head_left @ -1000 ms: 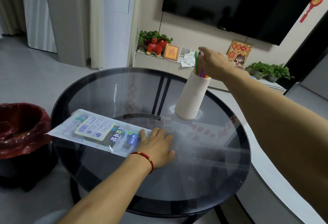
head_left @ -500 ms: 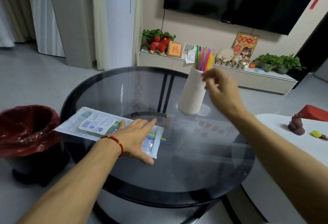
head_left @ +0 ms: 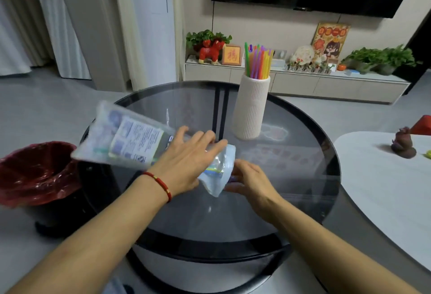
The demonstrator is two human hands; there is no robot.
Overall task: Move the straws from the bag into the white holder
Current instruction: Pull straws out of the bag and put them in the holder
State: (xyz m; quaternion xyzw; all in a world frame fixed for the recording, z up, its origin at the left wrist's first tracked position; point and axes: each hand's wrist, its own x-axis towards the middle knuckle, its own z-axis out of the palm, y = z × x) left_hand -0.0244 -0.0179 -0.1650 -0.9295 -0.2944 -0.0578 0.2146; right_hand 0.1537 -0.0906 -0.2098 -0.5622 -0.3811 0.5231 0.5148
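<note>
The straw bag (head_left: 140, 144) was held tilted above the glass table (head_left: 303, 188), long axis running down-right, its open end meeting the right hand (head_left: 250, 180). The left hand (head_left: 186, 165) was wrapped over its middle. The right fingers seemed pinched on leftover straws (head_left: 213, 169), though blurred. The white holder (head_left: 251, 107) stood beyond. Half a second earlier the bag lay flat, the right hand near the holder.

The bench (head_left: 303, 200) is showing a glossy, smoked glass top that is reflecting light, the bag (head_left: 130, 139) is looking like clear, shiny crinkled plastic, the white holder (head_left: 250, 109) is appearing matt and finely ribbed, and the straws (head_left: 257, 61) are looking like smooth coloured plastic.
</note>
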